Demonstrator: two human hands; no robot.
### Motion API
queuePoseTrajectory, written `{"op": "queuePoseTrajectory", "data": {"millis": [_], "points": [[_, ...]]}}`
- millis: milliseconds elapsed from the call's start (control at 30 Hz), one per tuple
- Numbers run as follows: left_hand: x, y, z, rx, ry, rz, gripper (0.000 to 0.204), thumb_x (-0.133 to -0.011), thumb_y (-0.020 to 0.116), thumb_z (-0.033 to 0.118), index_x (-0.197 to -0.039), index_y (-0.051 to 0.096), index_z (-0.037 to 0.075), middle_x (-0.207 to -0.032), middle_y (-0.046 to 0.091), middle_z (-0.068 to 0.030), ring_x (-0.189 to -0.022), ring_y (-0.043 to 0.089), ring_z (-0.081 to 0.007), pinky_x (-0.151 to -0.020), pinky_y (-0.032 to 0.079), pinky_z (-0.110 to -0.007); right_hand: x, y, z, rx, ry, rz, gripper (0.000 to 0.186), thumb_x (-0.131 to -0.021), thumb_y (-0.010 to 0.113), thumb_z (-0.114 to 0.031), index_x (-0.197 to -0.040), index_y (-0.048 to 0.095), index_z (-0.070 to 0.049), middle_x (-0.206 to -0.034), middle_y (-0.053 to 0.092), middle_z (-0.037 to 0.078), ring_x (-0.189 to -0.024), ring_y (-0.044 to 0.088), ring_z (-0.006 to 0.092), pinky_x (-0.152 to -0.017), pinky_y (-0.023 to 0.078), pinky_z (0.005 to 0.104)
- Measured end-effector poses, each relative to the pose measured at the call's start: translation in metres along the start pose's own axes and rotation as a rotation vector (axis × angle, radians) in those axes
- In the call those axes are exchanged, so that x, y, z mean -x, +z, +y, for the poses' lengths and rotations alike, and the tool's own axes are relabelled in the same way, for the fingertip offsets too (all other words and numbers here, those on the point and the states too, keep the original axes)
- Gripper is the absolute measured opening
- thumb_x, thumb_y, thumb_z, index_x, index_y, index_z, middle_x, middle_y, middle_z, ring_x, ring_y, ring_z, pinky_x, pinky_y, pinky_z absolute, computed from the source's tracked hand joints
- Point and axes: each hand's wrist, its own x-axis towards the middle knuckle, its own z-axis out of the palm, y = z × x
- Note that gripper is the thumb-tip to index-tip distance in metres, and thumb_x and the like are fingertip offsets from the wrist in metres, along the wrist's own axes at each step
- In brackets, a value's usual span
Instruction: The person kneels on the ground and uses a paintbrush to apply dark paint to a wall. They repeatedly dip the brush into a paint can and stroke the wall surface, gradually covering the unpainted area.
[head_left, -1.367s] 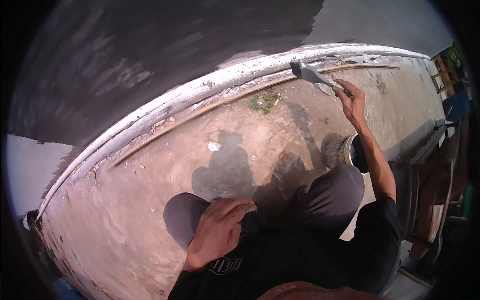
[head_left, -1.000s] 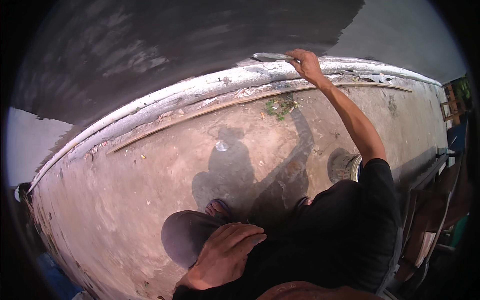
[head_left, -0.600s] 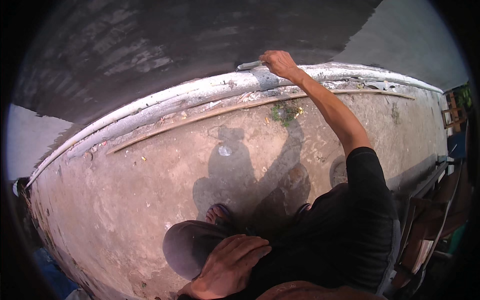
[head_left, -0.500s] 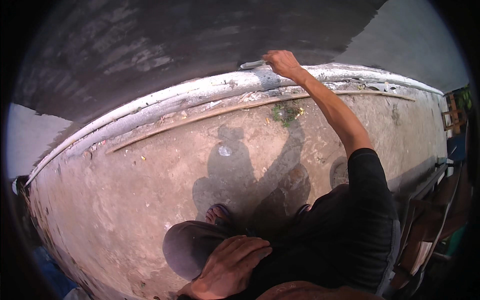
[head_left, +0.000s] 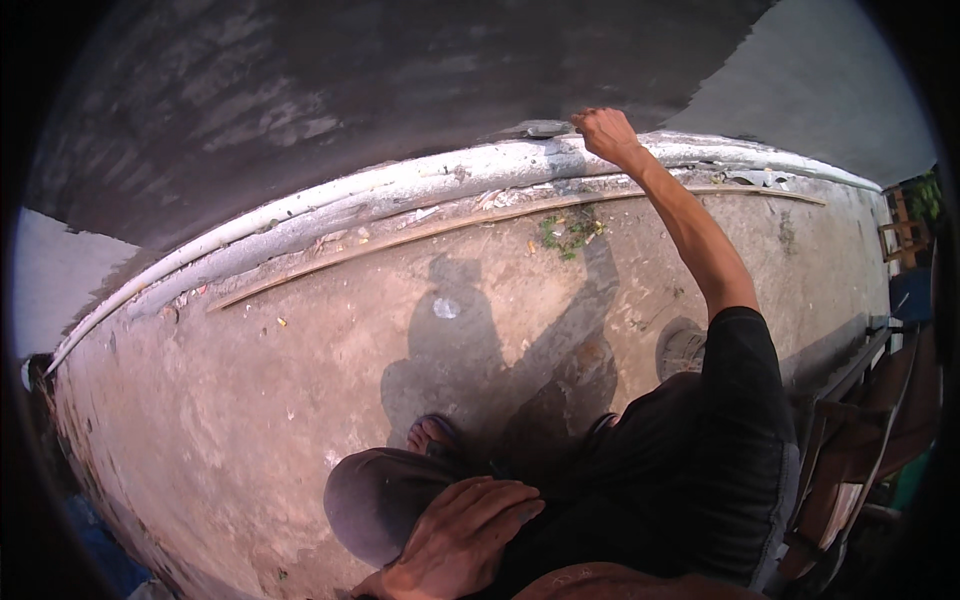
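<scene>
My right hand (head_left: 603, 130) is stretched out to the foot of the dark grey wall (head_left: 350, 90) and is shut on a paintbrush (head_left: 540, 129). The brush head lies flat against the wall just above the white ledge (head_left: 400, 190). My left hand (head_left: 460, 535) rests with its fingers spread on my left knee, close to the lower edge of the view, and holds nothing. One of my feet (head_left: 432, 435) shows on the concrete ground below me.
A long thin strip (head_left: 450, 225) lies on the concrete along the ledge, with a small patch of weeds (head_left: 570, 232) beside it. A round grey object (head_left: 682, 348) sits by my right arm. Wooden furniture (head_left: 860, 440) stands at the right. The wall's upper right part (head_left: 830, 90) is light grey.
My right hand has carried the brush from the right, above the ground, up and left to the foot of the wall. The left hand stays on the knee.
</scene>
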Motion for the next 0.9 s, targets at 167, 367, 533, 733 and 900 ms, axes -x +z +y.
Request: {"op": "queuePoseTrajectory", "data": {"millis": [167, 367, 533, 733, 900], "points": [[-0.001, 0.0, 0.003, -0.006, 0.022, 0.01, 0.038, -0.078, 0.067, 0.009, -0.116, 0.07, 0.007, -0.123, 0.067, -0.0075, -0.114, 0.065, -0.0269, -0.099, 0.051, -0.044, 0.032, -0.006, 0.034, 0.101, 0.094, -0.083, 0.029, -0.081, 0.053, -0.001, -0.103, 0.072, -0.004, -0.097, 0.072, 0.02, -0.086, 0.07, 0.0381, -0.071, 0.057, 0.0473], [0.001, 0.003, 0.0, -0.012, 0.058, 0.013, 0.038, -0.077, 0.067, 0.008, -0.115, 0.07, 0.006, -0.122, 0.067, -0.0078, -0.112, 0.065, -0.0271, -0.097, 0.052, -0.044, 0.073, -0.024, 0.054, 0.136, 0.193, 0.034, 0.024, -0.077, 0.056, 0.0, -0.095, 0.072, -0.005, -0.098, 0.071, 0.017, -0.087, 0.07, 0.0368, -0.072, 0.057, 0.0461], [-0.001, 0.002, 0.005, -0.03, 0.052, 0.018, 0.036, -0.078, 0.067, 0.008, -0.114, 0.07, 0.006, -0.121, 0.067, -0.0073, -0.111, 0.065, -0.027, -0.096, 0.053, -0.043, 0.064, -0.058, 0.018, -0.026, 0.129, 0.165, 0.02, -0.081, 0.062, -0.005, -0.098, 0.071, -0.006, -0.094, 0.071, 0.015, -0.085, 0.069, 0.0358, -0.071, 0.056, 0.0464], [-0.002, 0.004, 0.006, -0.034, 0.039, 0.027, 0.034, -0.079, 0.066, 0.007, -0.113, 0.07, 0.006, -0.12, 0.068, -0.006, -0.11, 0.066, -0.0265, -0.096, 0.053, -0.042, 0.022, -0.026, -0.04, -0.247, 0.023, 0.271, 0.019, -0.081, 0.067, -0.006, -0.099, 0.072, -0.006, -0.09, 0.07, 0.012, -0.083, 0.069, 0.0342, -0.07, 0.055, 0.0445], [-0.002, 0.008, 0.004, -0.046, 0.034, 0.041, 0.032, -0.078, 0.066, 0.006, -0.11, 0.071, 0.006, -0.118, 0.068, -0.0063, -0.108, 0.067, -0.0263, -0.094, 0.053, -0.042, -0.003, 0.004, -0.072, -0.218, 0.062, 0.295, 0.021, -0.084, 0.071, -0.009, -0.105, 0.072, -0.006, -0.094, 0.072, 0.011, -0.085, 0.069, 0.0323, -0.071, 0.056, 0.0426]]}}
